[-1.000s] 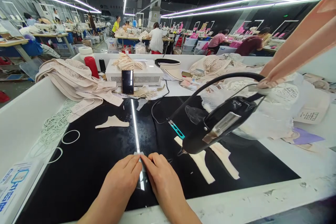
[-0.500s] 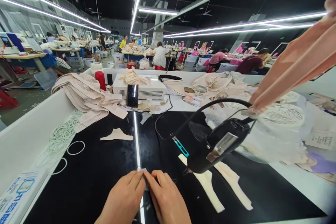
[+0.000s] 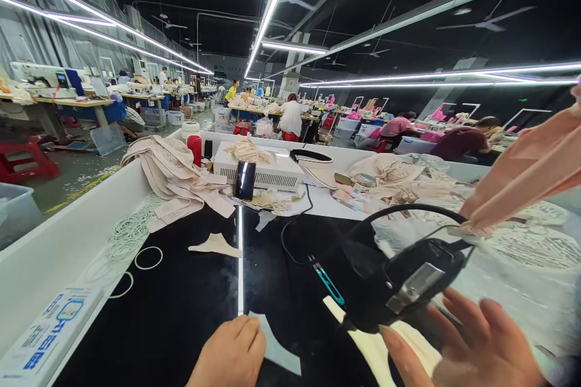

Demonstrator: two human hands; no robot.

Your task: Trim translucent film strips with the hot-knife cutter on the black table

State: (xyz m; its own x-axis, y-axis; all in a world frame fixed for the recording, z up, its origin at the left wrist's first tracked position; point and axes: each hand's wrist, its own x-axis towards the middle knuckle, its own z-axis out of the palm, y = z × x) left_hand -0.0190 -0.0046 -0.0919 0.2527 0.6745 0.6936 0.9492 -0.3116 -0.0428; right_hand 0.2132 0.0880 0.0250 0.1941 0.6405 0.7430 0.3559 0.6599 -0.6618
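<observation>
My left hand (image 3: 231, 354) rests on the black table top (image 3: 177, 314), its fingertips pressing the edge of a small pale fabric piece (image 3: 278, 351). My right hand (image 3: 467, 347) is raised with fingers spread, just below and beside the black hanging tool (image 3: 403, 287), apart from it or barely touching; it holds nothing. A black cable (image 3: 408, 208) arcs up from the tool. Cream fabric strips (image 3: 376, 347) lie under the tool's tip. Small teal scissors (image 3: 327, 283) lie close by.
A cream cut piece (image 3: 216, 245) and white elastic rings (image 3: 131, 236) lie to the left. Beige garments (image 3: 172, 175), a white machine box (image 3: 263, 172), a phone (image 3: 245, 180) and a red bottle (image 3: 195, 149) stand at the back. Lace bundles (image 3: 512, 254) fill the right. Other workers sit at far tables.
My right hand left the small fabric piece and rose to the right toward the hanging tool, fingers opening. My left hand stays on the piece. The view tilted upward.
</observation>
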